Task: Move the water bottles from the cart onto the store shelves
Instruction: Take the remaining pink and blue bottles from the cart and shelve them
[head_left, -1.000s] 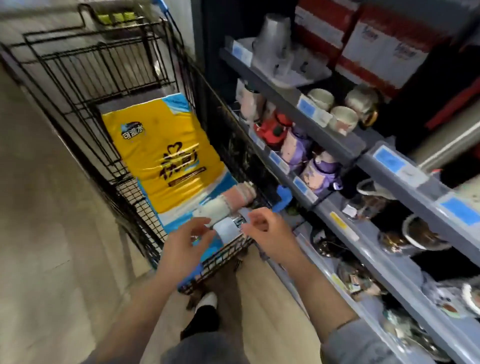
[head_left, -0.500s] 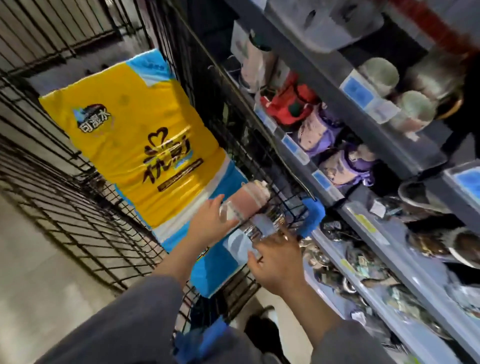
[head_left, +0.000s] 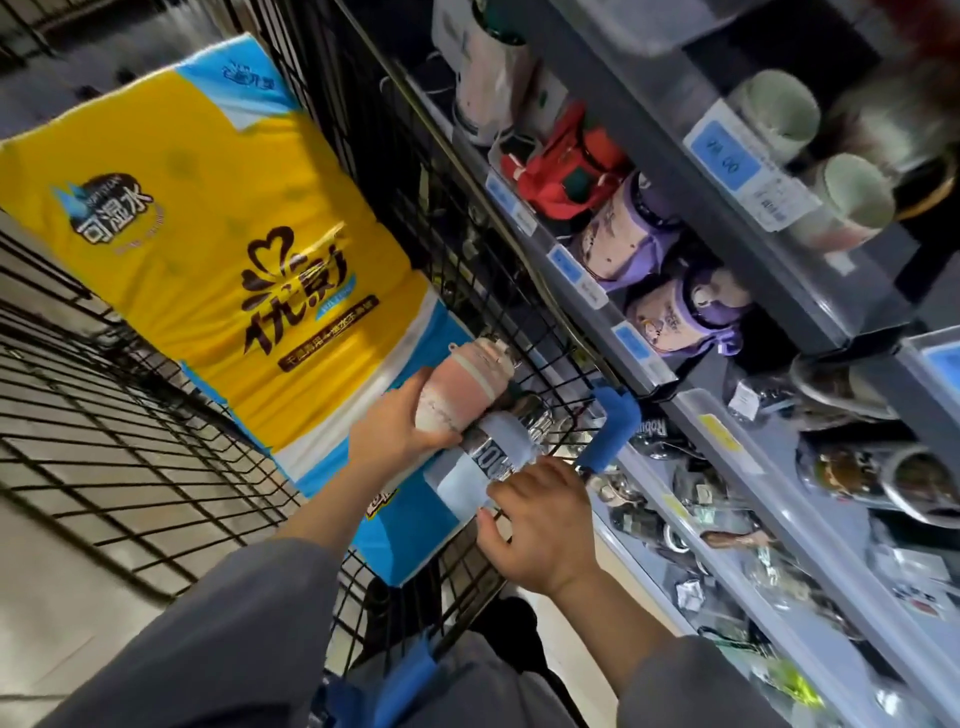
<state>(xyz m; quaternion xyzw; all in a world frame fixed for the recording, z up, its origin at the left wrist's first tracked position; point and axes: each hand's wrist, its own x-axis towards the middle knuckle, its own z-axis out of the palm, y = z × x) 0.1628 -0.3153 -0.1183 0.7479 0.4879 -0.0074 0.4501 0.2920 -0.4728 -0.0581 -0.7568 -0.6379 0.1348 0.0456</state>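
Left hand (head_left: 400, 431) now grips the pink bottle (head_left: 460, 384) at frame centre; right hand (head_left: 540, 525) grips the blue-labelled bottle (head_left: 493, 462), as before

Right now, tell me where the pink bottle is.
In the head view, centre frame: the pink bottle lies in the cart against the yellow pack, gripped by the left hand.

The right hand (head_left: 540, 525) covers the lower end of the blue bottle (head_left: 485, 470), hiding its grip. Beyond it, the lower shelf (head_left: 769, 499) holds goods blurred past telling, and the frame's right edge cuts off the mugs (head_left: 852, 200).
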